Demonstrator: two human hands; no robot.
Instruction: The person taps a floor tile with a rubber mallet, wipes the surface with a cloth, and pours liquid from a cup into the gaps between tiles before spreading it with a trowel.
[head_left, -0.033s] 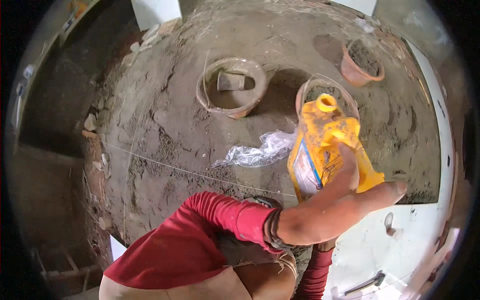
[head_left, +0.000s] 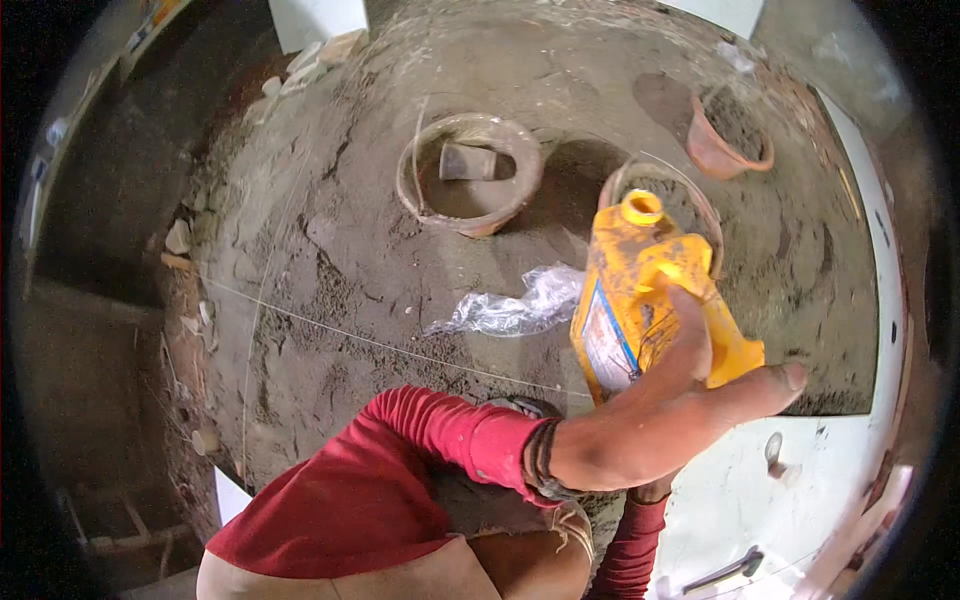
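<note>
While yellow jug (head_left: 630,265) partly hides bucket (head_left: 713,225), clear plastic (head_left: 515,305) lies to left.

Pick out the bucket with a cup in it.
The leftmost bucket: a cup lies in it. The middle bucket, partly behind the jug, and the right bucket show none.

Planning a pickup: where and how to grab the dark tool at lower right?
Likely mid-shaft on the dark tool, from above, fingers across it: it's long and thin, lies on the white board, and its thicker end points right.
</note>
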